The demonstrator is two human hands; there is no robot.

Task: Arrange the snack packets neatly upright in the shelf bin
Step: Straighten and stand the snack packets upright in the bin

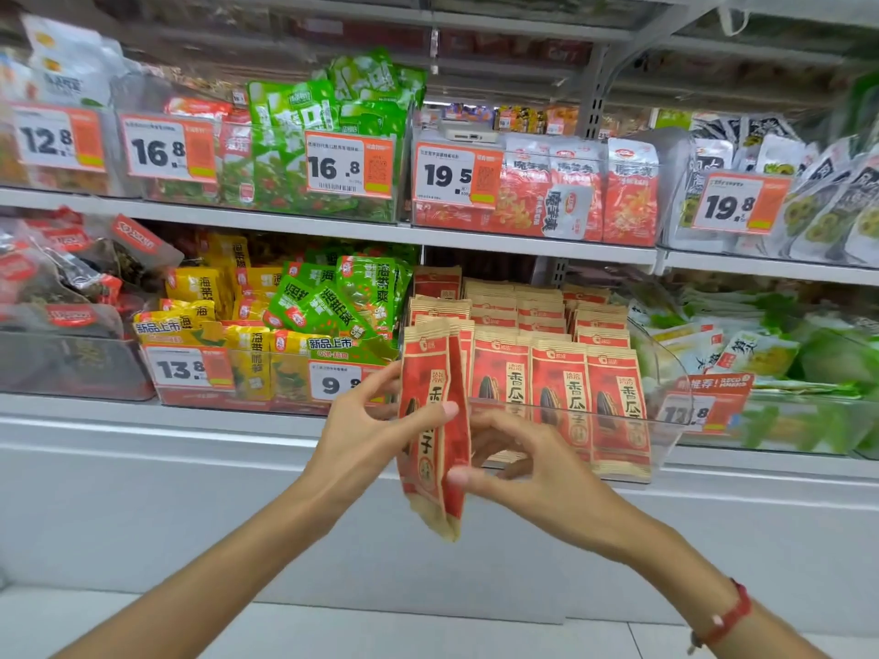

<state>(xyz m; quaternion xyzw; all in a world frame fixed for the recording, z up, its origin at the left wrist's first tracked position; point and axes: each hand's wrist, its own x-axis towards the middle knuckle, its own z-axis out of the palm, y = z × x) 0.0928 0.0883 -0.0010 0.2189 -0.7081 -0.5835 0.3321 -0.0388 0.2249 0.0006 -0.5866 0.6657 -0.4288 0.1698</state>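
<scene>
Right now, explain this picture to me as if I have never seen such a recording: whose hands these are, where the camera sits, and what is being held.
There is no machine here. A person wears one camera on the head, looking forward and down at shop shelves. The left hand and right hand together hold a few red sunflower seed packets upright in front of the lower shelf. Behind them a clear shelf bin holds rows of the same red packets standing upright. Neighbouring bins carry green and yellow snack bags and orange price tags.
</scene>
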